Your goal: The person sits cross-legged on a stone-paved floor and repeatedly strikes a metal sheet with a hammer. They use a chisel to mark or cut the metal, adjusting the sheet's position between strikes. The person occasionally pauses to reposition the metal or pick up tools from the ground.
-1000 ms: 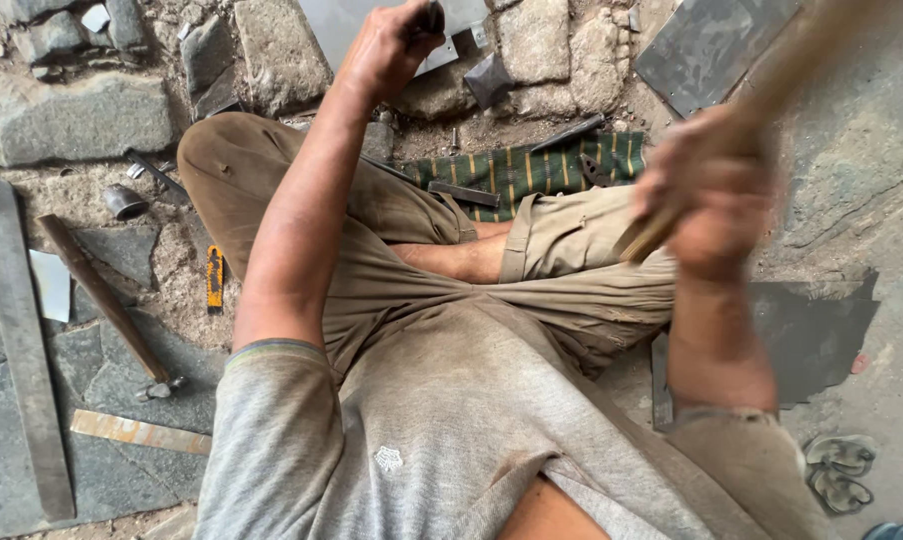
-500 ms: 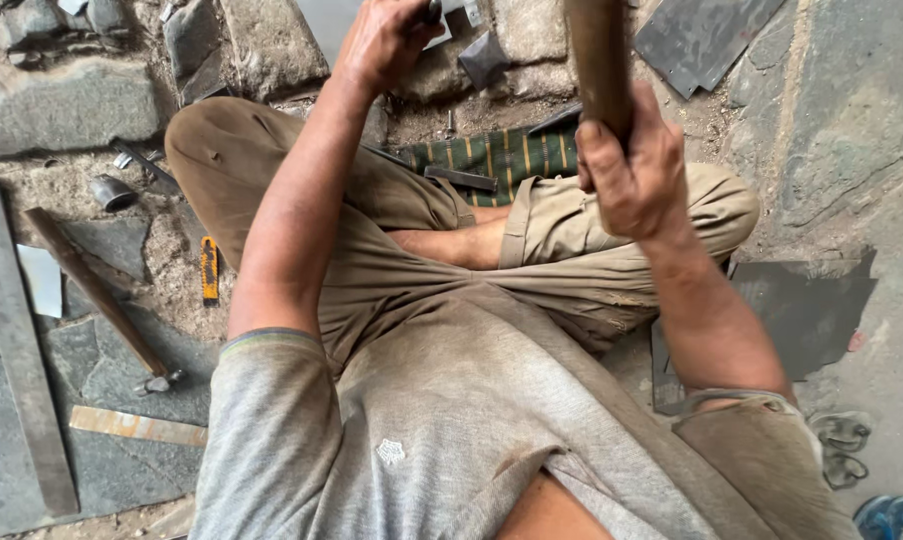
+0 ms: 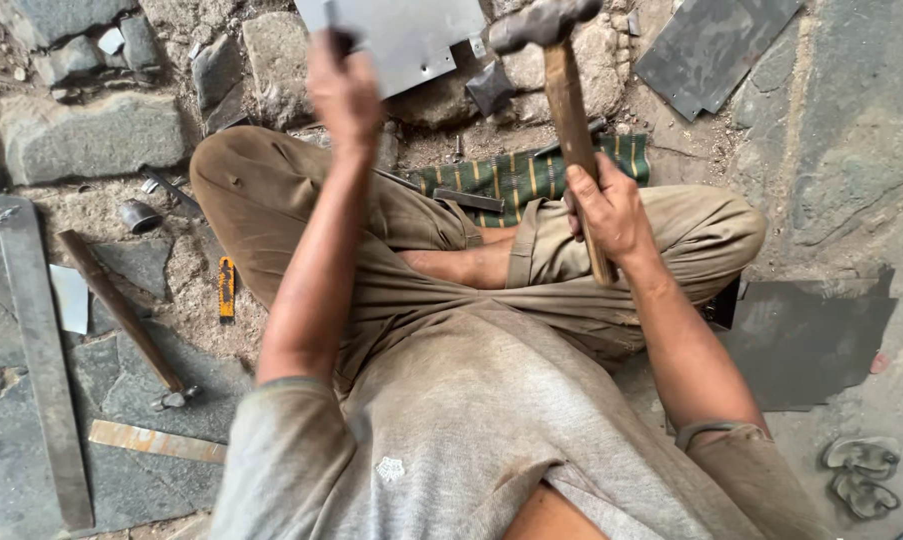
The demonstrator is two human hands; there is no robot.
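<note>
Mid-work, by the look of it. Right hand [image 3: 611,215] clamped around wooden handle of hammer [image 3: 563,90], steel head up beside lower right corner of metal sheet [image 3: 401,35], clear of it, not in contact. Left hand [image 3: 343,85] closed on a small dark tool [image 3: 339,40], tip set at sheet's lower left edge; probably a punch or chisel, cannot tell which. Sheet flat on stone just beyond crossed knees, lower edge notched near hammer head. Judgement: striking under way, amount of sheet worked so far not readable; no clear marks or cuts visible on grey face.

Hidden or unclear: sheet's top cut off by frame edge; tool tip masked by fingers; left hand motion-blurred. Dark block [image 3: 491,88] below sheet, near hammer head, possibly an anvil piece, uncertain.
</note>
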